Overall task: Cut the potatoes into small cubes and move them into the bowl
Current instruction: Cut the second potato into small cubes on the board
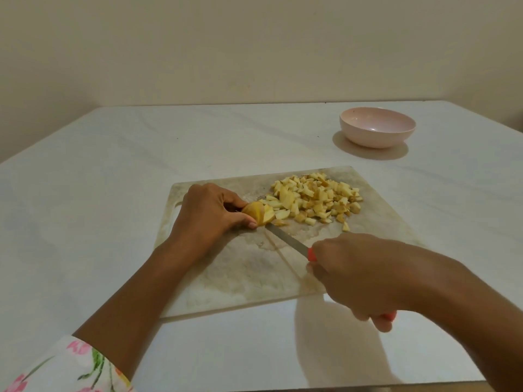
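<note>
Pointing forward-left from the right hand (359, 275), the knife (285, 239) reaches the potato (256, 212).

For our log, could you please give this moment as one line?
cutting; left hand holds potato piece; right hand grips knife; cubes on board; bowl empty

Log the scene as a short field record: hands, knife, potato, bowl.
left hand: holds the potato piece on the cutting board
right hand: grips the knife, blade tip at the potato piece
potato cubes: heaped on the board's far right
bowl: pink, empty, on the table beyond the board
stage: cutting; no cubes in bowl
</note>
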